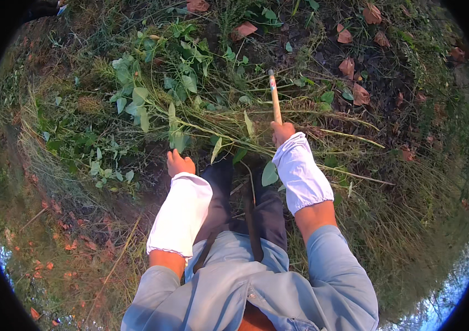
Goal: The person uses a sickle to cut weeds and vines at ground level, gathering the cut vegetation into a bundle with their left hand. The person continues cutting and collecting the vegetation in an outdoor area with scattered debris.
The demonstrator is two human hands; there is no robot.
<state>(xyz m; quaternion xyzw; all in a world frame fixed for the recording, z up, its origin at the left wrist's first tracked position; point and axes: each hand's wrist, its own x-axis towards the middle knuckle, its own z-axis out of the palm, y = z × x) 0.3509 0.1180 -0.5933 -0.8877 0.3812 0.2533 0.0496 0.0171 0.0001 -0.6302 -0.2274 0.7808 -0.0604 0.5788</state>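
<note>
My right hand is closed around the light wooden handle of a hand tool. A grey end and a coloured sticker show at the handle's far tip; the tool's other end is hidden. Cut-looking long green stems with broad leaves lie in a loose heap across the ground before me, passing close to both hands. My left hand has curled fingers beside a broad green leaf. Whether it grips a stem cannot be made out. White sleeve covers are on both forearms.
Leafy vines tangle at the left of the heap. Dry brown leaves lie scattered on dark soil at the upper right. Tall dry grass stands at my right. My dark-trousered legs are right behind the stems.
</note>
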